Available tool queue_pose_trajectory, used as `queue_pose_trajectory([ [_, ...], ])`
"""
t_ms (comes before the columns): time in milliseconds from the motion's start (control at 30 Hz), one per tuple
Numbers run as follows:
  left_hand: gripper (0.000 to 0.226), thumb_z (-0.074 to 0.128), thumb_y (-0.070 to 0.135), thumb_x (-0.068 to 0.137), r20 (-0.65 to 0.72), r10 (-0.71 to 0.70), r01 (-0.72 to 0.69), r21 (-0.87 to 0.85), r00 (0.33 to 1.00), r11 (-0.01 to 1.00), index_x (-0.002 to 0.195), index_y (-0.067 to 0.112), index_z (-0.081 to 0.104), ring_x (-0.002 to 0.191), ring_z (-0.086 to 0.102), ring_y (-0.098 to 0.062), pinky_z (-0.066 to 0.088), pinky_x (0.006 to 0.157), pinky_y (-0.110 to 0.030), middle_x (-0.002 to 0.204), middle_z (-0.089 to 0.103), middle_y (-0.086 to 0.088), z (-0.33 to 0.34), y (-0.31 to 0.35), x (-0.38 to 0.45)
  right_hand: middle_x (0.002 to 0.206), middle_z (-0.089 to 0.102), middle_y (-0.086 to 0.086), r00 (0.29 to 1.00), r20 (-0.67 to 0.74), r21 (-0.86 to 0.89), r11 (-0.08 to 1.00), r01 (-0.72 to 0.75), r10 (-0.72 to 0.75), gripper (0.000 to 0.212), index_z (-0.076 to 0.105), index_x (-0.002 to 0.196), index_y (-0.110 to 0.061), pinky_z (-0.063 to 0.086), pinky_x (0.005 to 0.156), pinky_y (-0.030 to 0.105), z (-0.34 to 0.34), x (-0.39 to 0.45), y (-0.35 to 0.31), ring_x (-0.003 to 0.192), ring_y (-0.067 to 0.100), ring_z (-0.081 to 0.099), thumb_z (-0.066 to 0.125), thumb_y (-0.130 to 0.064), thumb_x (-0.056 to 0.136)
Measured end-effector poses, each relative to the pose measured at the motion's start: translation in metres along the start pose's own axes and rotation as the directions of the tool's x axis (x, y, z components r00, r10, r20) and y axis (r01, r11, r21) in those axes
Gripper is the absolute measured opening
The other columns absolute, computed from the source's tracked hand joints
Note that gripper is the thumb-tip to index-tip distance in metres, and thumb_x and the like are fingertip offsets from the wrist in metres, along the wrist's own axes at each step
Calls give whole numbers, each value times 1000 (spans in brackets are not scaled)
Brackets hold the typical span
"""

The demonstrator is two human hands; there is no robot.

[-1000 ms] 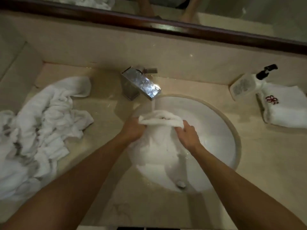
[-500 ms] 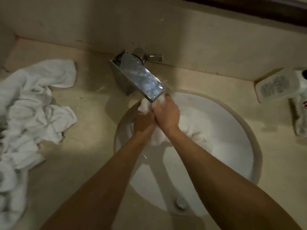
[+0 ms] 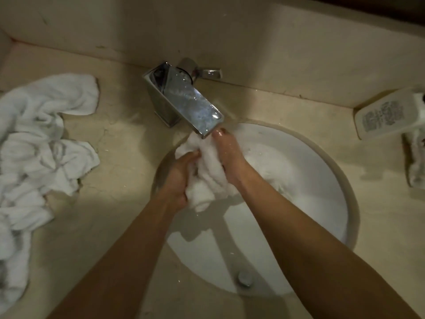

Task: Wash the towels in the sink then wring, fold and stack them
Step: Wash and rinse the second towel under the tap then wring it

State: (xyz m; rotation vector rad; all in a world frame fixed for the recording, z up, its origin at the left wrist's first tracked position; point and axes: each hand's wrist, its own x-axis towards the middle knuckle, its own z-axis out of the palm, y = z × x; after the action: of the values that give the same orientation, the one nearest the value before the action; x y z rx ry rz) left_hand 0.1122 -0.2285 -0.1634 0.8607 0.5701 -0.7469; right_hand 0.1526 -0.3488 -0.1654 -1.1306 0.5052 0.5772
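We have both hands in the sink (image 3: 326,229), bunched around one wet towel (image 3: 204,180). Our left hand (image 3: 178,180) curls its fingers round the towel's near side; our right hand (image 3: 230,157) grips the far side, fingertips just under the faucet (image 3: 186,100) spout. We judge this the washing step, scrubbing cloth against cloth. Next comes twisting the hands opposite ways to wring it while low over the basin. Well left of our hands lies a heap of crumpled towels (image 3: 39,143); far right, a soap bottle (image 3: 384,116) beside another towel (image 3: 416,162).
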Motion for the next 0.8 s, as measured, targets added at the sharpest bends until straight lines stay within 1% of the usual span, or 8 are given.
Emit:
queue_pose_trajectory([
  [100, 45, 43, 44, 94, 37, 133, -106, -421, 990, 901, 108, 10, 70, 99, 68, -28, 58, 77, -35, 110, 69, -12, -22, -2, -16, 135, 61, 19, 968, 171, 368, 900, -235, 183, 70, 68, 125, -5, 47, 107, 44, -28, -13, 17, 121, 31, 61, 72, -57, 78],
  [233, 45, 49, 42, 90, -96, 218, -233, -573, 971, 786, 96, 5, 75, 93, 69, -25, 57, 82, -27, 100, 72, -11, -17, -9, -16, 123, 69, 17, 924, -12, 84, 921, -379, 382, 50, 68, 121, -8, 52, 100, 41, -40, -28, 57, 107, 27, 69, 73, -39, 82],
  [333, 43, 52, 51, 90, -271, 212, -294, -314, 939, 903, 74, 14, 67, 60, 50, -13, 37, 63, -26, 63, 52, 1, 4, -14, -7, 112, 73, 16, 919, -151, 161, 926, -341, 365, 37, 65, 125, -5, 59, 84, 40, -40, -34, 67, 101, 30, 72, 65, -26, 94],
  [467, 20, 66, 24, 92, -454, 437, -348, 269, 776, 898, 95, 4, 69, 66, 64, -3, 48, 63, -11, 78, 70, -1, 5, -43, 4, 106, 73, 13, 934, -117, 265, 917, -299, 338, 39, 65, 125, -3, 58, 71, 35, -22, -31, 46, 88, 27, 72, 57, -31, 99],
  [600, 63, 55, 70, 84, -460, 311, -261, 170, 832, 950, 127, 25, 61, 109, 65, -12, 50, 95, -28, 118, 68, 3, -4, -47, 5, 91, 72, 17, 981, 45, -58, 980, -188, 191, 21, 65, 102, 3, 59, 69, 29, -5, -34, 6, 78, 24, 71, 57, -16, 96],
  [700, 54, 44, 66, 92, -397, 286, -139, 360, 872, 923, 123, 25, 58, 110, 59, -14, 46, 96, -34, 117, 62, 7, -9, -44, 2, 105, 71, 18, 997, 76, -664, 746, 55, -6, 37, 66, 107, -1, 54, 87, 40, -13, -14, -8, 97, 30, 69, 71, -29, 83],
  [767, 51, 59, 62, 84, -333, 240, -161, 248, 912, 955, 113, 20, 61, 106, 62, -22, 48, 99, -41, 114, 65, -1, -12, -37, 6, 105, 70, 11, 993, -36, -753, 656, 48, -113, 40, 64, 112, -4, 54, 85, 39, -23, 3, 0, 97, 27, 67, 69, -33, 86],
  [800, 57, 65, 59, 80, -254, 214, -190, 116, 943, 975, 114, 14, 62, 109, 61, -28, 46, 103, -46, 118, 64, -9, -12, -32, 10, 107, 70, 11, 982, -145, -658, 753, -7, -117, 45, 62, 117, -3, 56, 84, 39, -26, 11, 8, 98, 28, 68, 68, -35, 87],
])
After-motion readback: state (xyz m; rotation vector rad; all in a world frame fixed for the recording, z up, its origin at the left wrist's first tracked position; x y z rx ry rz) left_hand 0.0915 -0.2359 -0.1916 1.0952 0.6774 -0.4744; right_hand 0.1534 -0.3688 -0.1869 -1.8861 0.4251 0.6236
